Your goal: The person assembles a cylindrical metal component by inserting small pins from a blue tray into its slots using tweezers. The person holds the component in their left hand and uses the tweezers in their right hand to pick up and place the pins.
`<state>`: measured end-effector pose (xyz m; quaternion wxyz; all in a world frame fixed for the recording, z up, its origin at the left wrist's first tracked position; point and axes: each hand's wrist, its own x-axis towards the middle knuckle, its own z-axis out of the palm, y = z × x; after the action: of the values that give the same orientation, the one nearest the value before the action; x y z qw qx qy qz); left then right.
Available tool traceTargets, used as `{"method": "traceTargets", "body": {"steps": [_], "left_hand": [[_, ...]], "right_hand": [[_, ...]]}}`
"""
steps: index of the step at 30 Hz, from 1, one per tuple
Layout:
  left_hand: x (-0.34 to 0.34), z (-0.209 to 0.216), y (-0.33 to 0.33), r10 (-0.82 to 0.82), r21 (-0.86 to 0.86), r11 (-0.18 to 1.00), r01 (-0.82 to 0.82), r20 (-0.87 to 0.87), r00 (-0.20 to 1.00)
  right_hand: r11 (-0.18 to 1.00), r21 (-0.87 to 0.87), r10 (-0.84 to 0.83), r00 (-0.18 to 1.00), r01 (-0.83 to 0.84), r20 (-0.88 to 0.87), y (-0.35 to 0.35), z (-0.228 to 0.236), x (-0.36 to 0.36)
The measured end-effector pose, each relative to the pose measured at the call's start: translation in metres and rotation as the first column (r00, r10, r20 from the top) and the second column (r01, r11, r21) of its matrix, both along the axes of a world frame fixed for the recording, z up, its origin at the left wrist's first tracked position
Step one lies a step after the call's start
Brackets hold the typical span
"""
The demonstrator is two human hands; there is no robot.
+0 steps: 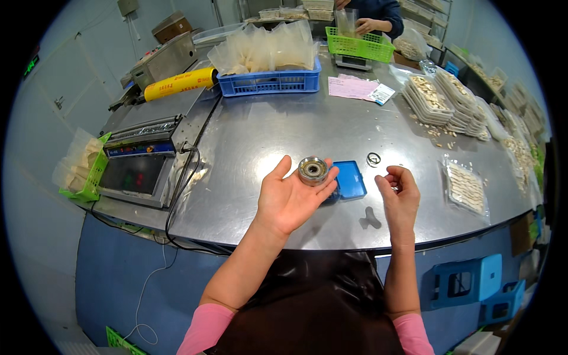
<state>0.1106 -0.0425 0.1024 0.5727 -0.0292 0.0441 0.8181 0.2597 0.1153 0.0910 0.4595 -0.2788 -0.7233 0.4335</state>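
My left hand [290, 198] is palm up, with a round metal ball bearing [313, 170] resting on its fingers. The thumb is stretched out to the side. Partly hidden behind those fingers, a small blue plastic box [350, 179] lies with its lid open. My right hand [401, 192] is closed in a pinch over the table, and a small shiny bit shows between its fingers, too small to name. Thin black rings [373, 159] lie just beyond that hand. A flat grey three-lobed piece [371, 218] sits on the steel between my two forearms.
A steel table [260, 130] spreads before me. On its left stand a wrapping machine [148, 142] and a yellow roll [180, 84]. Farther back are a blue basket of bags [269, 83] and a co-worker's hands at a green basket [361, 46]. Packed trays [427, 94] line the right.
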Motion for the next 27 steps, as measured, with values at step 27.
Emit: {"method": "traceTargets", "body": {"steps": [27], "left_hand": [[-0.001, -0.029, 0.007, -0.048, -0.187, 0.982, 0.033, -0.078, 0.996]], "right_hand": [[0.931, 0.083, 0.332, 0.920, -0.354, 0.208, 0.009, -0.017, -0.034]]}}
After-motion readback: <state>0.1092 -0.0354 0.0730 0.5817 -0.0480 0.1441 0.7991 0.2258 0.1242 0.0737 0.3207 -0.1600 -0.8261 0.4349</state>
